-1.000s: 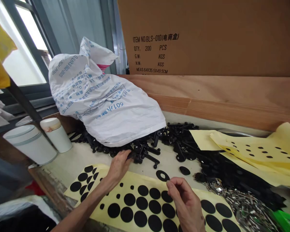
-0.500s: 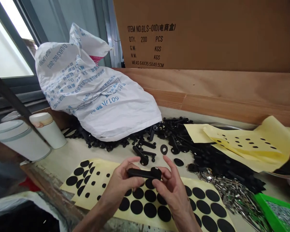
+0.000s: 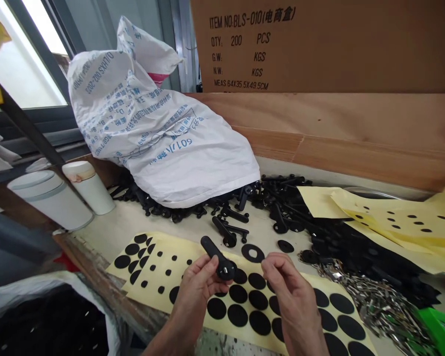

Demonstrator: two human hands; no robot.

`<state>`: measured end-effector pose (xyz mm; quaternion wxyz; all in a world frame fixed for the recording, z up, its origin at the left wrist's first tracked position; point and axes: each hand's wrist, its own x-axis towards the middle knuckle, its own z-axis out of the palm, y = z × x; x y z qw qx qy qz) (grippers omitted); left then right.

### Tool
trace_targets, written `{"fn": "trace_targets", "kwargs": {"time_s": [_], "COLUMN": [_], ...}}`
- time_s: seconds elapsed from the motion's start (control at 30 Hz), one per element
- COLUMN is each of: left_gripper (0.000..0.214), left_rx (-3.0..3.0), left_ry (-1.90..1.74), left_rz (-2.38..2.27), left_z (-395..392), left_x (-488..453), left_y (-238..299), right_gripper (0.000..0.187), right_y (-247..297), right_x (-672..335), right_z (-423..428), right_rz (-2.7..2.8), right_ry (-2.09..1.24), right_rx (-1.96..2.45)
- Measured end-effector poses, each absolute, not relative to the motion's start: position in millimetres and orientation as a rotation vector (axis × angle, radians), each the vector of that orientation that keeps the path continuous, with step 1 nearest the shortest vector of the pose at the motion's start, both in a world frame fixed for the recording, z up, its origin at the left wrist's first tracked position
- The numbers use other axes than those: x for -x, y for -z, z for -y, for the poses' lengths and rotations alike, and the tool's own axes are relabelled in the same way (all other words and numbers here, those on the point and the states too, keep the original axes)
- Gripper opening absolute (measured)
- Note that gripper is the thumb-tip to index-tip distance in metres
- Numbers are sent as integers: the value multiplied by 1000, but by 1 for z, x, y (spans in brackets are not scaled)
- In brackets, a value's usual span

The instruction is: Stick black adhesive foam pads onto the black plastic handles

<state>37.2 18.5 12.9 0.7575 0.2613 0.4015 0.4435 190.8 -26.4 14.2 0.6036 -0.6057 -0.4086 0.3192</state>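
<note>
My left hand (image 3: pixel 203 282) is closed on a black handle-like part (image 3: pixel 217 257). The part's long arm tilts up and left, and its round end, with a small shiny spot in the middle, faces me. Just right of it, my right hand (image 3: pixel 287 287) pinches the edge of a flat black ring (image 3: pixel 252 253) between thumb and fingers. Below both hands lies a yellow sheet (image 3: pixel 241 329) with rows of black round pads. Another black disc (image 3: pixel 285 246) lies on the table beyond the right hand.
Black parts (image 3: pixel 237 213) are heaped under a white printed sack (image 3: pixel 170 143). Metal pieces (image 3: pixel 378 291) and a green tray (image 3: pixel 435 326) are at right. Two white containers (image 3: pixel 52 200) stand left. An open sack of black parts (image 3: pixel 44 321) sits below the table's left edge.
My right hand has let go of the handle-like part and picked up the black ring from the table. My left hand has turned the part so its round end faces me.
</note>
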Motion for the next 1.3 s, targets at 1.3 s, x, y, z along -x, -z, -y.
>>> {"fn": "trace_targets", "kwargs": {"time_s": [1.3], "left_gripper": [21], "left_rx": [-710], "left_ry": [-969], "left_rz": [-881], "left_z": [-20], "left_x": [-36], "left_y": [1], "right_gripper": [29], "right_y": [-8], "right_x": [-171], "right_z": [25], "right_rz": [862], "right_ry": [-1272], "right_rx": [1542]}}
